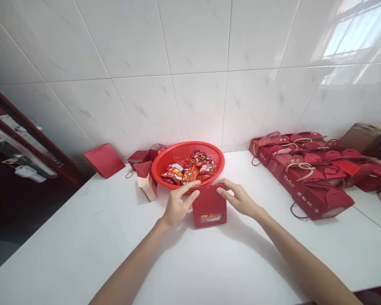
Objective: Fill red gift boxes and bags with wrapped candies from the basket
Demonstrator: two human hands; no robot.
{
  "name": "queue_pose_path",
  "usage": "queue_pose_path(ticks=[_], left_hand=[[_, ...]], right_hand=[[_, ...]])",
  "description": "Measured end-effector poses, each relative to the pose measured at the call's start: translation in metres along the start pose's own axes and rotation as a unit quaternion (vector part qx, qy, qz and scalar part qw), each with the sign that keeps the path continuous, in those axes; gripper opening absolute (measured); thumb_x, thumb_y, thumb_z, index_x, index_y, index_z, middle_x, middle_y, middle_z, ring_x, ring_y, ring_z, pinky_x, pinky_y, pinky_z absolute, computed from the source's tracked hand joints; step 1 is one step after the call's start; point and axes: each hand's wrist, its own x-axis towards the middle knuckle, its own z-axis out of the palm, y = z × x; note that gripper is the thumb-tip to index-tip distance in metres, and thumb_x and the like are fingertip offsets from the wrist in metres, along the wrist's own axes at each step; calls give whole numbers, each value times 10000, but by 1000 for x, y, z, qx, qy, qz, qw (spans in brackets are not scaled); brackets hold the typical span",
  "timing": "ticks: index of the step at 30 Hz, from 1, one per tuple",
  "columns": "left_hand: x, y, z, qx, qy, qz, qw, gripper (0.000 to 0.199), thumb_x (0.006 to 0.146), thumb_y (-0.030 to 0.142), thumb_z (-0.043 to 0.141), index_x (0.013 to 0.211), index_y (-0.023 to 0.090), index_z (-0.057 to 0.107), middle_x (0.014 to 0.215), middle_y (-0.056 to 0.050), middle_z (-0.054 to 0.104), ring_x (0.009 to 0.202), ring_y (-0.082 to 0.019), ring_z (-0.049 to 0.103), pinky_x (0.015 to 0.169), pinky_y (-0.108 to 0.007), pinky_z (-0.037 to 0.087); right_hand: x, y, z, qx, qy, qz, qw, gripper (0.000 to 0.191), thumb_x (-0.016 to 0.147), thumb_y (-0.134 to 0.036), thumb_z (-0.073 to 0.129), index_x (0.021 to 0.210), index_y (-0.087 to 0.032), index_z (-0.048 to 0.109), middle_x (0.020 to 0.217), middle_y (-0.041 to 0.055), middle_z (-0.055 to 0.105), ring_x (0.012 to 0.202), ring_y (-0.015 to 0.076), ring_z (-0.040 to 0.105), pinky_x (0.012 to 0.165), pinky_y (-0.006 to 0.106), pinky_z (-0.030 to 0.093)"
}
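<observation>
The left hand (pixel 178 204) and the right hand (pixel 241 200) hold 1 red gift box (pixel 209 202) between them, which stands upright on the white tabletop (pixel 92 237). The fingers of each hand grasp 1 upper corner of the box, with the thumb on the near face and the other fingers at the top edge; probably it is held at both sides so that the top panel remains straight and the box does not tip. Low on its near face there is 1 small window, and through it something red and yellow is visible, so I judge the box already contains packets. Just beyond the fingers is 1 red plastic basket (pixel 222 166) with wrapped snack packets (pixel 190 173); it is placed there perhaps because both hands can reach it easily. To the left of the fingers, beside the basket, stands 1 box with a pale side (pixel 147 183), and behind it there are dark red boxes (pixel 138 159). Farther to the left, 1 red flat-faced box (pixel 104 160) leans near the tiled wall (pixel 200 101). Well apart to the right of the fingers, many closed red gift boxes (pixel 325 201) with cord handles are gathered close together in rows, maybe to leave the middle area for work. Beyond them, at the far right, is 1 brown carton (pixel 357 137). What is inside the closed boxes, I cannot tell.
</observation>
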Motion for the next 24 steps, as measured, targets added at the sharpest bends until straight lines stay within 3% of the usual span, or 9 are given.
queue_pose_path(ticks=[6, 9, 11, 13, 16, 18, 20, 22, 24], left_hand=[[-20, -10, 8, -54, 35, -13, 998, 564, 868, 446, 676, 1350, 194, 528, 1182, -110, 720, 1081, -253, 691, 962, -391, 557], [-33, -23, 11, -52, 75, -26, 995, 482, 890, 461, 632, 1290, 206, 544, 1222, -113, 683, 1120, -255, 662, 977, -411, 548], [-38, -31, 13, -25, 75, -36, 996, 373, 893, 461, 615, 1163, 204, 613, 1136, -97, 700, 1034, -247, 677, 927, -405, 567], [-41, -37, 16, 7, 58, -24, 998, 286, 881, 440, 619, 1031, 200, 660, 1032, -78, 710, 912, -230, 685, 849, -378, 585], [-40, -37, 22, 40, 31, 23, 998, 185, 878, 368, 615, 908, 201, 688, 924, -57, 708, 805, -199, 676, 765, -324, 582], [-40, -34, 27, 49, 15, 46, 998, 147, 881, 317, 605, 879, 201, 696, 880, -47, 706, 781, -184, 675, 736, -294, 577], [-40, -31, 30, 49, 3, 56, 997, 139, 883, 282, 591, 867, 200, 702, 860, -46, 707, 779, -178, 679, 705, -271, 575], [-41, -29, 31, 45, -6, 61, 997, 144, 884, 259, 577, 853, 197, 703, 858, -51, 709, 793, -178, 686, 675, -254, 573], [-42, -29, 31, 42, -13, 67, 997, 153, 892, 238, 561, 839, 194, 698, 860, -52, 707, 796, -173, 687, 653, -241, 567]], right_hand=[[-16, 0, -5, -98, 67, -8, 993, 461, 990, -574, 427, 840, -197, 647, 815, 66, 662, 849, 200, 573, 757, 315, 491], [-37, -11, -26, -118, 132, 6, 984, 456, 982, -571, 439, 820, -204, 656, 780, 52, 651, 776, 189, 575, 690, 305, 478], [-59, -20, -49, -126, 218, 17, 968, 432, 952, -584, 485, 832, -210, 666, 743, 36, 638, 673, 172, 571, 629, 304, 471], [-86, -30, -77, -136, 382, 29, 914, 401, 882, -609, 580, 855, -219, 674, 671, 14, 599, 539, 150, 519, 517, 296, 429], [-127, -42, -121, -165, 652, -17, 740, 413, 758, -599, 723, 853, -200, 678, 575, -4, 537, 418, 144, 470, 432, 305, 371], [-150, -45, -147, -216, 735, -50, 641, 471, 712, -632, 736, 807, -173, 689, 601, 33, 550, 405, 155, 496, 402, 305, 354], [-170, -42, -167, -274, 736, -9, 619, 556, 780, -657, 650, 859, -112, 724, 762, 128, 633, 449, 150, 542, 416, 294, 376], [-186, -31, -184, -301, 706, 77, 636, 612, 824, -639, 616, 955, -54, 739, 843, 174, 668, 472, 145, 558, 463, 295, 417], [-200, -12, -199, -305, 688, 195, 630, 592, 857, -599, 616, 986, -36, 747, 723, 145, 661, 464, 161, 551, 518, 318, 444]])
